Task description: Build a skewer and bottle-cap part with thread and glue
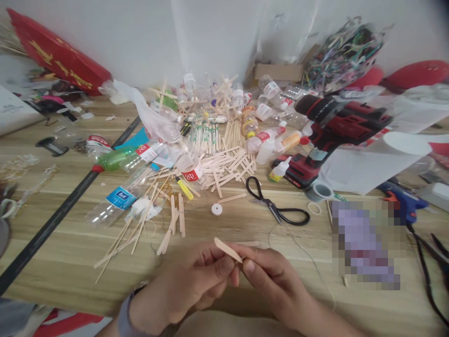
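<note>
Wooden stick point(226, 249) pinched by left hand point(194, 278) and right hand point(271, 278), tilted between fingertips, above counter point(224, 228); one end projects over the left hand.

The craft stick point(227, 249) above the worktop's point(70, 262) near edge looks like smooth, matt wood. Toward the left edge, a bottle point(111, 207) is clear, glossy plastic; toward the right, the drill's point(343, 121) casing looks like mostly matt plastic.
</note>
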`<state>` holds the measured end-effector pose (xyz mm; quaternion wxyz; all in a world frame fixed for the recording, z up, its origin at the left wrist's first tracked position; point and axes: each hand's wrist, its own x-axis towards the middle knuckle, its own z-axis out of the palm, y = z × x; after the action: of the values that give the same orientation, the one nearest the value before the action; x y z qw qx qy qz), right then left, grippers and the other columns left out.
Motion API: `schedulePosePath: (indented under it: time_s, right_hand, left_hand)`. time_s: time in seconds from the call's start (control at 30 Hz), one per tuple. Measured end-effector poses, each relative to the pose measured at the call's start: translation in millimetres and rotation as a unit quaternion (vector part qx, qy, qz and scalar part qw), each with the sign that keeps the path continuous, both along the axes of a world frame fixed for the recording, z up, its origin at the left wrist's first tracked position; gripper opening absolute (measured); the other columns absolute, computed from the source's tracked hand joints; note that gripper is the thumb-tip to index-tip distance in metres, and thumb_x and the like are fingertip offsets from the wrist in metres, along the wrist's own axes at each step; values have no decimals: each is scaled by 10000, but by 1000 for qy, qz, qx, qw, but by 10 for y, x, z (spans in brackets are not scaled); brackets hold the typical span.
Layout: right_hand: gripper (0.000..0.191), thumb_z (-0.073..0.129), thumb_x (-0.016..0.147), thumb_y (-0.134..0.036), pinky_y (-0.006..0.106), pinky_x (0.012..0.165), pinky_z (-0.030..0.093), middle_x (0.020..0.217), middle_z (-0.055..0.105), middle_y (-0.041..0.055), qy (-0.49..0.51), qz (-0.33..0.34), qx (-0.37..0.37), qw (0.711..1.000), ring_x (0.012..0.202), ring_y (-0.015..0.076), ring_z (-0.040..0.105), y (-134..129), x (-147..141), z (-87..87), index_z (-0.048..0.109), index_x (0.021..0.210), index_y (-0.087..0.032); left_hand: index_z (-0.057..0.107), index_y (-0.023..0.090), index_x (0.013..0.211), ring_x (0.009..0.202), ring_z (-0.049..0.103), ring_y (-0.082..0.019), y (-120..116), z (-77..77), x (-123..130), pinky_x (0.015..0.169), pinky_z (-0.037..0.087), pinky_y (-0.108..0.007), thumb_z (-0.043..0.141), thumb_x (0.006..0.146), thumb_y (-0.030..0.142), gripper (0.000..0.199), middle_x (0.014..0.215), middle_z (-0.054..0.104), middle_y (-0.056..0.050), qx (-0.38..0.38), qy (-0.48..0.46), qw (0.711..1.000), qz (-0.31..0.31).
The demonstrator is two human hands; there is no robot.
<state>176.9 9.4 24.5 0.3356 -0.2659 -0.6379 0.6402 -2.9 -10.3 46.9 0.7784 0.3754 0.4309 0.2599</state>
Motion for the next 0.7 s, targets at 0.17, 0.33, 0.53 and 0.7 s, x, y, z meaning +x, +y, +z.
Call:
schedulePosePath:
  time_s: [0.17,0.33,0.53,0.7]
  right_hand:
    - [425,511,952,-493,182,391,204,560,321,-61,-8,-104,-82,991,456,66,226,-48,-69,-65,720,1180,-201]
    - [546,517,925,-565,191,406,147,541,212,-87,0,-122,-155,980,457,68,177,-107,-110,-88,663,1268,-166]
    - [438,528,932,-526,198,399,208,550,247,-66,1,-120,-98,988,468,82,214,-106,-97,-80,727,1180,-226]
    - [370,470,981,-440,232,556,439,524,374,-48,1,-59,-16,998,485,102,312,-58,-56,-11,704,1223,-286]
  left_hand:
    - [605,176,880,499,350,-97,-63,-21,72,475,273,-214,409,961,499,386,551,388,70,173,185,966,45]
    - [639,197,928,677,538,-148,-125,17,168,630,386,-240,390,971,293,270,746,619,-9,306,328,890,79]
    - [532,194,688,568,438,-122,-86,66,165,559,314,-239,404,961,362,346,582,466,38,260,294,916,81]
    - [554,180,710,529,363,-101,-18,75,84,520,264,-234,461,931,444,357,536,395,63,135,144,980,38]
